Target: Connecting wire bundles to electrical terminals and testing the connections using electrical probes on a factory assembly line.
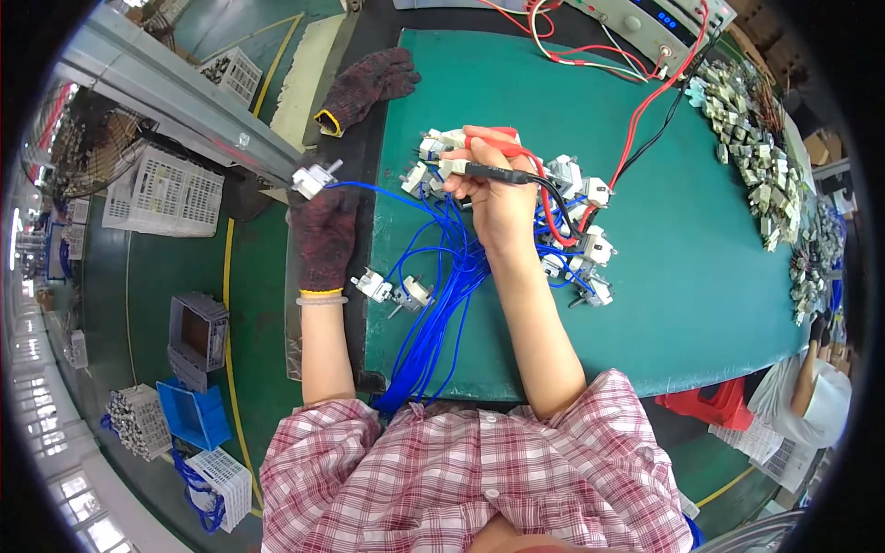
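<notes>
My left hand (324,230), in a dark red-black knit glove, is closed around a small white-and-metal part with a shaft (313,180) at the mat's left edge. A blue wire runs from this part to the bundle of blue wires (433,313) in the middle. Over the mat, my bare right hand (502,207) is closed on a red test lead (498,144) and a black test lead (498,172). Their pale tips point left, close to similar white parts (419,177). More such parts (597,247) lie on both sides of my right forearm.
A green mat (682,313) covers the bench. At its back stands a bench power supply (645,28) with red and black cables. A spare knit glove (369,88) lies back left. Many pale connectors (756,166) are heaped at the right; crates (194,415) stand on the floor.
</notes>
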Tool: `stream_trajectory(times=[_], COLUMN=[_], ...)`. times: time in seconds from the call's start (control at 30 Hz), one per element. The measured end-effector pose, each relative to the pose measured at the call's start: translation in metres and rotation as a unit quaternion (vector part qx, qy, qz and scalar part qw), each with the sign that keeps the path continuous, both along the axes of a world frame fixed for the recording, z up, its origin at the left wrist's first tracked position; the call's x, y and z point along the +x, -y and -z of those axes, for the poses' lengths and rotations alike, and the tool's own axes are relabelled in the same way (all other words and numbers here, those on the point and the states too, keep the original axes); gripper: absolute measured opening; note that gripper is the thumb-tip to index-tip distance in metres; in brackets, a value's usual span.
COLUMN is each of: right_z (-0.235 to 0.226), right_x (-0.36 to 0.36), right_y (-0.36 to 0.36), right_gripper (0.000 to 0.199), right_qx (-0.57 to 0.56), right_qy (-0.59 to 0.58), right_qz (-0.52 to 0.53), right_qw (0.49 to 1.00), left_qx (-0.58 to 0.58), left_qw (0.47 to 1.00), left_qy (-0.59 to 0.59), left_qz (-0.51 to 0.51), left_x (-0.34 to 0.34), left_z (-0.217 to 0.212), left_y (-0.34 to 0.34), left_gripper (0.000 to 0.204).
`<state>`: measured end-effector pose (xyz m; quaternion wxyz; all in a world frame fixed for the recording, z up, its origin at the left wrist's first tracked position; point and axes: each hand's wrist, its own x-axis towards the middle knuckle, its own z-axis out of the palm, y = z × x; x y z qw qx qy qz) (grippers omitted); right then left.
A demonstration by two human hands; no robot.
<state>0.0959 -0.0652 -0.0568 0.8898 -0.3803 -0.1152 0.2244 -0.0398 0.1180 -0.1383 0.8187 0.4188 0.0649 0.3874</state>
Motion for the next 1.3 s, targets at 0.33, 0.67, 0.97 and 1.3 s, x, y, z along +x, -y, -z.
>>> stream_trajectory(times=[0.33,0.67,0.97,1.3], right_z=[-0.015,-0.012,-0.012,-0.017], right_x=[-0.026,-0.030,-0.029,-0.020], right_y=[0.001,-0.004,-0.002,0.000], right_gripper=[0.020,0.018,0.015,0.012], right_qx=[-0.143,-0.182,-0.223,-0.280], right_qy=[0.196,0.208,0.177,0.284], right_qz=[-0.161,-0.221,-0.222,-0.219], right_qw=[0.957,0.935,0.932,0.891], left_qx=[0.248,0.454,0.440,0.531], left_qw=[0.929,0.840,0.839,0.797], left_qy=[-0.275,-0.298,-0.319,-0.285], left_qz=[-0.030,0.012,0.020,-0.028], left_x=[0.003,-0.003,-0.002,0.002], left_z=[-0.021,-0.020,-0.041,-0.029], left_y=[0.034,0.038,0.043,0.038], left_gripper=[0.044,0.057,0.052,0.050])
